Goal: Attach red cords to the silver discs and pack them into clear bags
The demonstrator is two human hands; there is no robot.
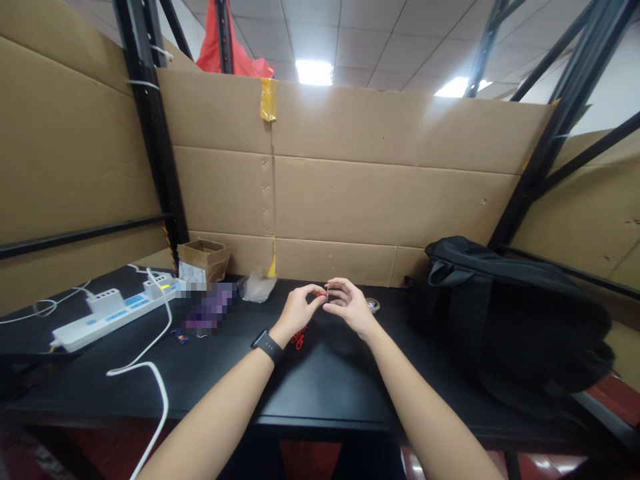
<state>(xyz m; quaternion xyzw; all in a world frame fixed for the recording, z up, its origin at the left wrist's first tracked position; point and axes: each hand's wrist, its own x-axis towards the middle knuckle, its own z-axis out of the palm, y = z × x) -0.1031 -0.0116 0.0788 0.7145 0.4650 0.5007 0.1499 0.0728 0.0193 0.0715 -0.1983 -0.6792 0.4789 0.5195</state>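
My left hand [303, 305], with a dark watch [267, 345] on its wrist, pinches a red cord [321, 294] between thumb and forefinger above the black table. Part of a red cord bundle [299, 339] hangs in loops below that hand. Facing it, my right hand [349, 308] has its fingers curved and its thumb close to the left fingertips. A thin, pale upright sliver [327, 294] shows between the two hands at the right fingertips; it is too small to name. Just right of my right hand lies a small roll of tape [373, 305].
On the black table [325, 393] stand a white power strip [120, 317] with a loose white cable [163, 387], a small cardboard box [205, 259], a clear plastic bag [258, 288] and a blurred purple item [210, 310]. A black backpack [505, 320] fills the right side. Cardboard walls [350, 200] enclose the table.
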